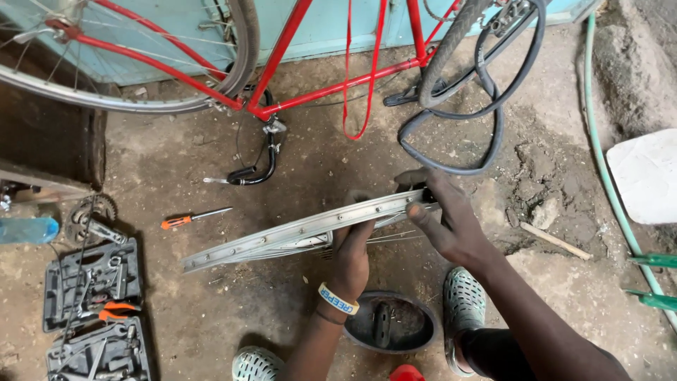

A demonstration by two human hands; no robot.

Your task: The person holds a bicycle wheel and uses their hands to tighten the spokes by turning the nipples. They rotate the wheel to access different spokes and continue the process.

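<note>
Screwdriver (194, 218) left of held rim (296, 231)

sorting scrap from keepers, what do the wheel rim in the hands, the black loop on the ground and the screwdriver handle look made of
Wheel rim: bare silvery metal, likely aluminium or steel; dull sheen, spoke holes. Left hand and right hand grip it.
Black loop: probably rubber inner tube; matte, limp curves.
Screwdriver handle: seemingly orange plastic; shaft looks steel.
</note>
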